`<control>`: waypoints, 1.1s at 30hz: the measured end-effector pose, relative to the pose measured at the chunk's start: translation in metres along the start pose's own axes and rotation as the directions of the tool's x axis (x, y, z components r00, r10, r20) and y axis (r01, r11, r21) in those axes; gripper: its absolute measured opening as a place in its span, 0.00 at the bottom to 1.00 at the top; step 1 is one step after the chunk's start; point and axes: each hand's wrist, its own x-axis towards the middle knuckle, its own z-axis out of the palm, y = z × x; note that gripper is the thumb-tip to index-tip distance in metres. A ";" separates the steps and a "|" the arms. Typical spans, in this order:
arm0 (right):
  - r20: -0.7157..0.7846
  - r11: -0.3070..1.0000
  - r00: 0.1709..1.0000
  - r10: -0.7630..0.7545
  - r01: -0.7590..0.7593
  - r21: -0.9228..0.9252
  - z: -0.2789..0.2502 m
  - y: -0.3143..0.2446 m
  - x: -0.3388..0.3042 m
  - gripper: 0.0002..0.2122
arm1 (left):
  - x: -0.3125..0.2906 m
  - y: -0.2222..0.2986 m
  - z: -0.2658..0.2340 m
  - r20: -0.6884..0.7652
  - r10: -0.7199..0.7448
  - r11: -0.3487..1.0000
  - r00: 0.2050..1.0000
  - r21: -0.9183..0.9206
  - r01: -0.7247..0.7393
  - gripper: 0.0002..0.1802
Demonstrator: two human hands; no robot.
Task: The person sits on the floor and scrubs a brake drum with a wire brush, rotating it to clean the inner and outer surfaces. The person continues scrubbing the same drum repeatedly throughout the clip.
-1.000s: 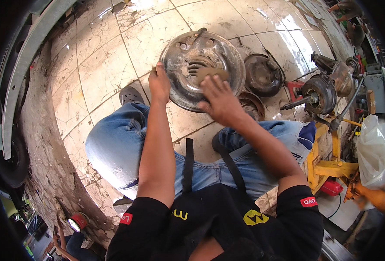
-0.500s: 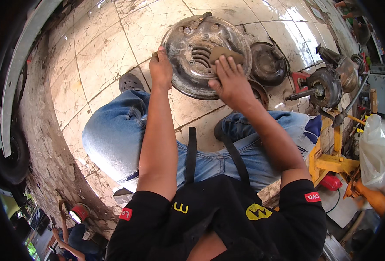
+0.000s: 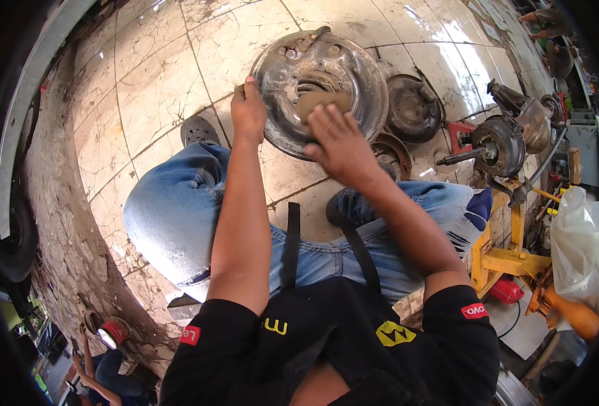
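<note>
Cracked tiles [image 3: 157,88] — metal disc [image 3: 343,68] (round, grimy, scuffed).

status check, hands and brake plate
Left hand gripping left rim of brake backing plate. Right hand on brown sheet. Sheet partly covering central hole.

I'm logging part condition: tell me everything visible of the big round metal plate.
The round metal plate is silvery grey with dark and brownish stains. It has a large central opening, small holes around that, and round fittings near its far edge, where a dark piece sticks out. The left hand grips its left rim; the right hand presses a brown pad to its face, partly covering the opening. It faces the camera, left of a smaller dark round part; contact with the floor is unclear.
</note>
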 end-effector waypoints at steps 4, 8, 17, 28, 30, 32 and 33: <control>-0.127 0.957 0.958 0.257 -0.270 -0.104 -0.005 0.019 0.003 0.33 | -0.004 0.005 0.002 0.021 -0.013 1.000 1.000 0.013 0.013 0.30; -0.017 0.999 0.999 -0.041 0.042 0.003 0.000 -0.014 -0.010 0.32 | 0.002 -0.002 0.000 0.012 0.023 1.000 1.000 -0.021 -0.023 0.30; -0.069 0.998 0.997 0.023 -0.018 0.068 0.005 -0.003 -0.009 0.29 | -0.001 0.003 0.001 0.036 -0.014 0.999 0.999 -0.032 0.015 0.30; -0.169 0.964 0.951 0.260 -0.246 0.100 -0.013 0.004 0.010 0.24 | 0.007 -0.009 0.000 0.005 -0.018 0.970 1.000 -0.243 0.018 0.36; -0.234 0.972 0.944 0.235 -0.222 0.079 -0.005 0.007 0.008 0.21 | 0.002 -0.004 0.001 0.062 -0.058 0.969 0.996 -0.236 0.071 0.35; -0.229 0.991 0.964 0.135 -0.131 0.032 0.009 0.003 0.001 0.21 | -0.002 0.001 0.002 0.095 -0.054 0.965 0.994 -0.250 0.076 0.34; -0.247 0.994 0.963 0.110 -0.104 0.035 0.003 -0.002 0.002 0.18 | 0.000 -0.003 0.001 0.053 -0.040 0.954 0.998 -0.294 0.054 0.34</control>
